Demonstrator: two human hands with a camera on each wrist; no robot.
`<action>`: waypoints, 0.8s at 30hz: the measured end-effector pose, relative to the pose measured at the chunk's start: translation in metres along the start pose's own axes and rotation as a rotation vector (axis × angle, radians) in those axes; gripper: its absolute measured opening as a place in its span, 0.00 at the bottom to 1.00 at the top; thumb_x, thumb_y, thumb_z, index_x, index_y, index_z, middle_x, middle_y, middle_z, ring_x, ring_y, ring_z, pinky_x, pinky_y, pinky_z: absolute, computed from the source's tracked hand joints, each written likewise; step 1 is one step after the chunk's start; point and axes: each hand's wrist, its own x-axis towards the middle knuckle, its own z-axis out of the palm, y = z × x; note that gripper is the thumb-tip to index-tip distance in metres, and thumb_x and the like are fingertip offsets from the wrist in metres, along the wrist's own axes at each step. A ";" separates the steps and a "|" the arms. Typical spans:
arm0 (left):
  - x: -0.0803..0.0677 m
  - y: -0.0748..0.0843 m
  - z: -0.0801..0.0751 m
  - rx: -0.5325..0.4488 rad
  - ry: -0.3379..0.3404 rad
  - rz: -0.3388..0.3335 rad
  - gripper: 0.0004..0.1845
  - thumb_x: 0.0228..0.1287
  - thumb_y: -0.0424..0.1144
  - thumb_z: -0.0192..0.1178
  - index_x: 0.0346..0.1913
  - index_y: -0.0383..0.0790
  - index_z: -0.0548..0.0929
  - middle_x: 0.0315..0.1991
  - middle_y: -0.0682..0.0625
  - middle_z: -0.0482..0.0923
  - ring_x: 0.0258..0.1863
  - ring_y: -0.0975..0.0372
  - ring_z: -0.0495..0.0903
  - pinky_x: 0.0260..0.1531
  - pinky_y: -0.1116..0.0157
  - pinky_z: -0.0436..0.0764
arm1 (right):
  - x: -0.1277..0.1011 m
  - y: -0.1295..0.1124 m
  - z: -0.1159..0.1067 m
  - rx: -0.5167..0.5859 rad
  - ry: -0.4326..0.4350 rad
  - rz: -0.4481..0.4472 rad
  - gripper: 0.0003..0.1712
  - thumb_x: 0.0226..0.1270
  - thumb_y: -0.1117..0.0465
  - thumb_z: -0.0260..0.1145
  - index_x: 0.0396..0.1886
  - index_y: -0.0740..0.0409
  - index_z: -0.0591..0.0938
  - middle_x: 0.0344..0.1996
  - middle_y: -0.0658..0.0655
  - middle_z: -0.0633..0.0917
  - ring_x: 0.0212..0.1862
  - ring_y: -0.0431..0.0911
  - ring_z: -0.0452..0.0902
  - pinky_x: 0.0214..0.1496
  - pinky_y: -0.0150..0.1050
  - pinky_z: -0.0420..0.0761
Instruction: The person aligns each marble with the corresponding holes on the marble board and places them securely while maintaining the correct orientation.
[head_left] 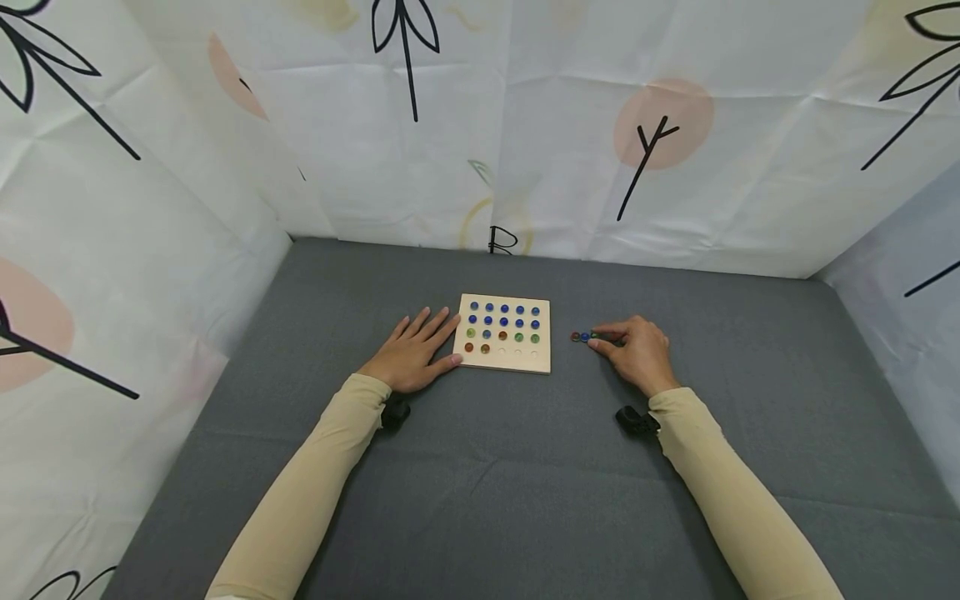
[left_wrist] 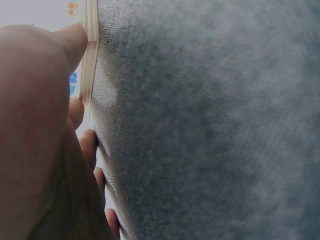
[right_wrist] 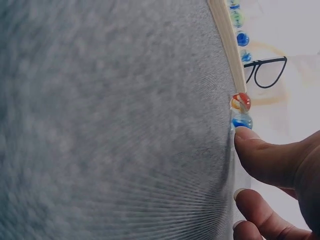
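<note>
A square wooden board [head_left: 501, 360] lies on the grey cloth, with rows of marbles in its hollows. Blue marbles [head_left: 504, 321] fill the two far rows; green, blue and reddish ones sit in the third. In the near row, two reddish marbles [head_left: 477, 348] sit at the left beside three bare hollows. My left hand [head_left: 408, 354] lies spread flat, thumb and fingertips at the board's left edge. Right of the board, my right hand [head_left: 637, 354] pinches a green marble [head_left: 595, 335] between thumb and forefinger. A red marble [right_wrist: 240, 102] and a blue marble [right_wrist: 242, 121] lie lined up beside it.
Grey cloth [head_left: 480, 492] covers the table. White fabric walls [head_left: 555, 167] with printed leaves and pink circles stand at the back and both sides. Dark wrist-camera mounts [head_left: 637, 421] sit at both cuffs.
</note>
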 end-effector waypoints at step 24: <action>-0.001 0.002 -0.002 -0.005 0.000 0.007 0.40 0.79 0.63 0.43 0.84 0.51 0.45 0.83 0.48 0.40 0.81 0.50 0.34 0.78 0.48 0.33 | -0.014 -0.044 0.004 -0.011 0.018 -0.070 0.14 0.60 0.59 0.79 0.43 0.59 0.92 0.35 0.63 0.85 0.39 0.58 0.78 0.45 0.57 0.72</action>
